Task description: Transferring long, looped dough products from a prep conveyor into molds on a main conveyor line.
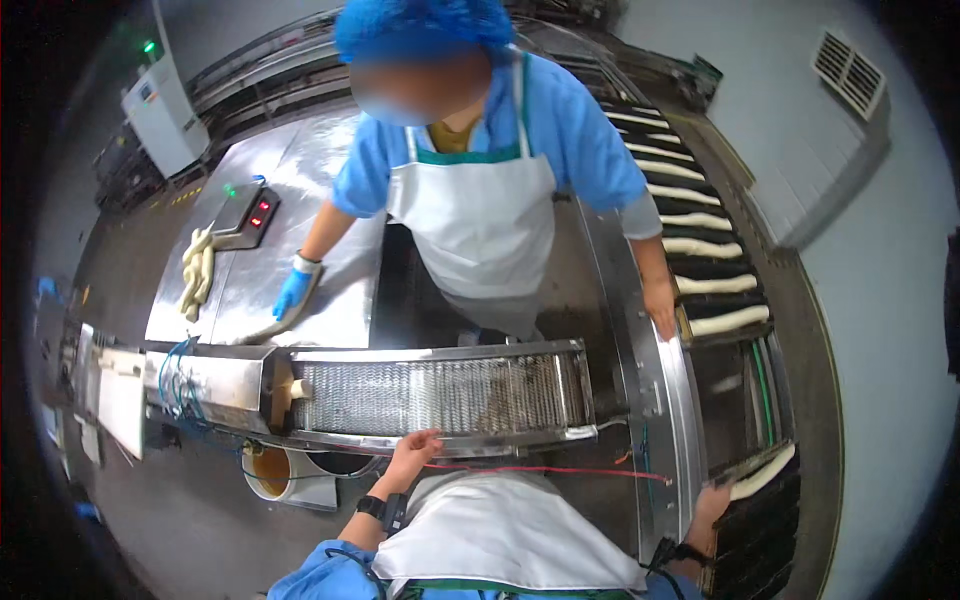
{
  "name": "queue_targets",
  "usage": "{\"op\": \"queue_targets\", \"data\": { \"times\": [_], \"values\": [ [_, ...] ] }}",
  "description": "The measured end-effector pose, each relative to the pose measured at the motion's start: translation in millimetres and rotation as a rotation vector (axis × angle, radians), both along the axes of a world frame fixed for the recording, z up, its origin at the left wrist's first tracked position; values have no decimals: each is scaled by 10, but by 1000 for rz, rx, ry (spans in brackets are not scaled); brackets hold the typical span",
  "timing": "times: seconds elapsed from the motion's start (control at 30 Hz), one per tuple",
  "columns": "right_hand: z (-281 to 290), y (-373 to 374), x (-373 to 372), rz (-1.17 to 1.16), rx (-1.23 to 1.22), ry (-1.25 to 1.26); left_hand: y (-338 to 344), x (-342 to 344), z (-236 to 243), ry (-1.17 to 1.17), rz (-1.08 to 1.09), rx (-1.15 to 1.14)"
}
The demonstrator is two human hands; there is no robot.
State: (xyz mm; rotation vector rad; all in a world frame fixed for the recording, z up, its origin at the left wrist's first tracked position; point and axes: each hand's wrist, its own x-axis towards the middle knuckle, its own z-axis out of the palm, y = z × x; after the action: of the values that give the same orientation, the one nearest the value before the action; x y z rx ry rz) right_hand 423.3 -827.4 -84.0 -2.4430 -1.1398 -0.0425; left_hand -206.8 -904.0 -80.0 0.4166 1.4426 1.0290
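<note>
My left hand [412, 458] hovers at the near edge of the mesh conveyor [440, 392], its fingers loosely stretched and holding nothing. My right hand [710, 503], low at the right, has its fingers at the near end of a long pale dough strip [765, 474]. This strip slants across a dark slotted tray [750, 535]; the fingertips are partly hidden. At the left end of the mesh, a short pale dough piece [301, 389] comes out of a metal machine housing [225, 388].
Opposite stands a co-worker [475, 200], one gloved hand [292, 291] on a steel table [250, 160], the bare one by the right-hand rail. Several dough strips [715, 283] lie in dark trays. Twisted dough [197, 272] lies by a scale [246, 217]. A bucket [268, 472] stands below. A red cord [550, 469] runs before me.
</note>
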Motion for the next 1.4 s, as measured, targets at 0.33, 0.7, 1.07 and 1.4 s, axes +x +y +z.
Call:
{"op": "queue_targets", "data": {
  "times": [0.33,0.7,1.07,1.4],
  "values": [
    [153,-284,-1490,367,-208,-38,-233,-652,-453,403,241,101],
    [-125,-870,-1788,397,-463,183,-302,-1849,-217,1515,98,105],
    [-303,-714,-2086,448,-521,368,47,-1311,-107,1394,-215,396],
    [-372,-714,-1973,528,-423,410,-317,-1873,65,1376,-438,448]
  ]
}}
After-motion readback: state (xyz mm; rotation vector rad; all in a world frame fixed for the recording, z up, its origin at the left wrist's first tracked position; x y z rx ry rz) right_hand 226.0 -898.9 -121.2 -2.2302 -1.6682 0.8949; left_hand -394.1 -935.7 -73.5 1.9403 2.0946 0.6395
